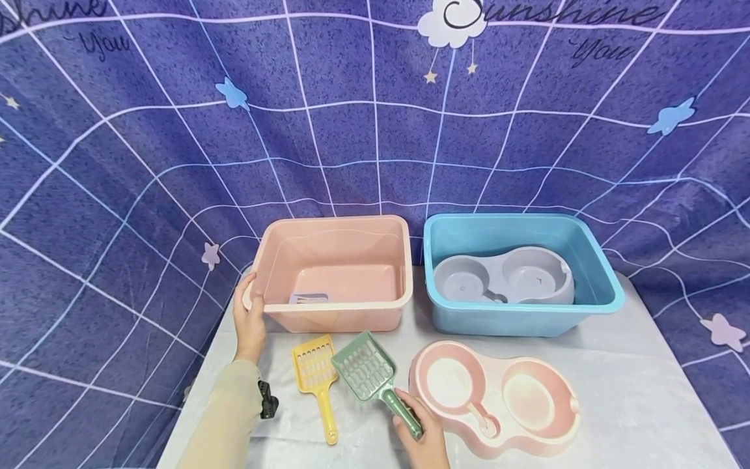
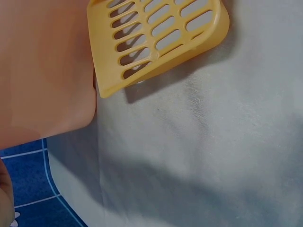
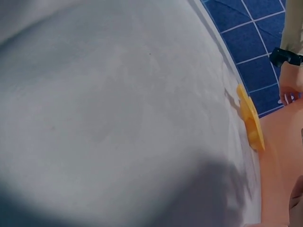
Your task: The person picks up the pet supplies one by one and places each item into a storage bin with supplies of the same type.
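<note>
The right hand (image 1: 426,436) is holding the green scoop (image 1: 369,372), fingers bent round its handle (image 1: 400,409). This scoop is showing on the near side of the pink tub (image 1: 340,318), right of the yellow scoop (image 1: 319,387). The left hand (image 1: 249,326) is gripping the tub's left rim. The green scoop is looking light, stiff, maybe slippery; its handle is probably giving the best hold.

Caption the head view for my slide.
Right hand grips the green scoop; left hand holds the pink bin by its rim.
</note>
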{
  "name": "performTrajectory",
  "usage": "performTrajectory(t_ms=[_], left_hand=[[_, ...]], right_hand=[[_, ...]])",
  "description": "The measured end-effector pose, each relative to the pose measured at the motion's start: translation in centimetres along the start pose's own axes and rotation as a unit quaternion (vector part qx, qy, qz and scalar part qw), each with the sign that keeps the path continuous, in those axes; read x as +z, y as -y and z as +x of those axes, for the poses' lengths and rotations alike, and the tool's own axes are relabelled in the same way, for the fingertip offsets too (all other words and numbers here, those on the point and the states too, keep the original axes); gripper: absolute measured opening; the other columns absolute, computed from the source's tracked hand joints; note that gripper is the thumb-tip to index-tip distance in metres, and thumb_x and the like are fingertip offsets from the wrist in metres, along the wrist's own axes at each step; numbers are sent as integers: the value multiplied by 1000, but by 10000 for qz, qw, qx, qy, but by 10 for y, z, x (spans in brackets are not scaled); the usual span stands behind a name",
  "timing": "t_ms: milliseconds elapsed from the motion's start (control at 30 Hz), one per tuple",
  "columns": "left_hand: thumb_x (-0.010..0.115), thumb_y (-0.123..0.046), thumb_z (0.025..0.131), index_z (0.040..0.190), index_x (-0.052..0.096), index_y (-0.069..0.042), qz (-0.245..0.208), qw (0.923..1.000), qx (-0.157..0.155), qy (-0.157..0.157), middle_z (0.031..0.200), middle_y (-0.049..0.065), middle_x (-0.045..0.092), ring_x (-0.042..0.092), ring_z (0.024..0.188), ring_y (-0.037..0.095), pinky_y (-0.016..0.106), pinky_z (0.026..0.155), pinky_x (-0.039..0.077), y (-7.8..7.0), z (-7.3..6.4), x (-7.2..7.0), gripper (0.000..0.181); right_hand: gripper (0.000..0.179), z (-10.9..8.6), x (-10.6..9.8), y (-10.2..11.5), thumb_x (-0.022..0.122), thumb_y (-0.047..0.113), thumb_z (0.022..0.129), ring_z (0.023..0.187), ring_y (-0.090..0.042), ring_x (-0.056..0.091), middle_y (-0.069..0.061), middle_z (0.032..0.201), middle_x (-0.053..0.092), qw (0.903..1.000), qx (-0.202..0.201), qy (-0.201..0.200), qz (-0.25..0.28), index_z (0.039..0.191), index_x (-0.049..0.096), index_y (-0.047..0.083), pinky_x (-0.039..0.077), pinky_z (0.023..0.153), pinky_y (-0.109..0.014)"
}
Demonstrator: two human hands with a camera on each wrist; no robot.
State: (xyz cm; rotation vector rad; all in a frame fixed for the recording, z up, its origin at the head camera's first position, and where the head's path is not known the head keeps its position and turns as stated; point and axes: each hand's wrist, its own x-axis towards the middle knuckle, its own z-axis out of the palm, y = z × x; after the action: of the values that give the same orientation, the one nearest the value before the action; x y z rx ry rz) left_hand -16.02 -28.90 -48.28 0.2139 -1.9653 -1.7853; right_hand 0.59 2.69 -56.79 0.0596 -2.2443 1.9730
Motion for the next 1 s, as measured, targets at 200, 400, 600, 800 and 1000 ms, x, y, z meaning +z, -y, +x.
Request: performTrajectory(t_ms=[200, 400, 600, 800, 1000], left_hand=[[43, 0, 97, 143, 43, 3, 59, 10000, 76, -14, 150, 15, 40, 41, 132, 21, 27, 109, 36, 0, 1, 1, 46], [45, -1, 97, 142, 45, 4, 95, 9998, 157, -64, 149, 15, 42, 42, 130, 17, 25, 108, 36, -1, 1, 1, 46], [46, -3, 98, 142, 45, 2, 256, 9996, 122, -93, 150, 14, 42, 40, 132, 17, 27, 110, 34, -1, -1, 0, 45], [44, -4, 98, 144, 44, 0, 302, 9995, 122, -10, 152, 12, 39, 37, 138, 22, 31, 113, 32, 0, -1, -1, 46], [43, -2, 97, 143, 44, 1, 264, 9996, 102, 6, 152, 12, 39, 36, 138, 22, 32, 113, 33, 1, 0, -2, 47]], right_hand=[[43, 1, 0, 5, 72, -3, 82, 81, -8, 58, 1, 100, 67, 9998, -121, -116, 87, 124, 67, 9, 48, 71, -24], [47, 2, 0, 7, 71, -9, 79, 84, -8, 60, -1, 104, 68, 9989, -331, -294, 181, 123, 68, 9, 50, 73, -23], [46, 2, -2, 13, 71, -10, 79, 87, -11, 62, -1, 105, 68, 9980, -347, -438, 293, 121, 69, 8, 51, 78, -21], [44, 8, -8, 21, 70, -11, 81, 87, -12, 63, -5, 102, 68, 9933, -986, -421, 425, 123, 67, 2, 50, 80, -17], [45, 12, -12, 25, 68, -14, 80, 96, -11, 64, -9, 110, 68, 9874, -1423, -387, 571, 124, 64, -4, 48, 87, -15]])
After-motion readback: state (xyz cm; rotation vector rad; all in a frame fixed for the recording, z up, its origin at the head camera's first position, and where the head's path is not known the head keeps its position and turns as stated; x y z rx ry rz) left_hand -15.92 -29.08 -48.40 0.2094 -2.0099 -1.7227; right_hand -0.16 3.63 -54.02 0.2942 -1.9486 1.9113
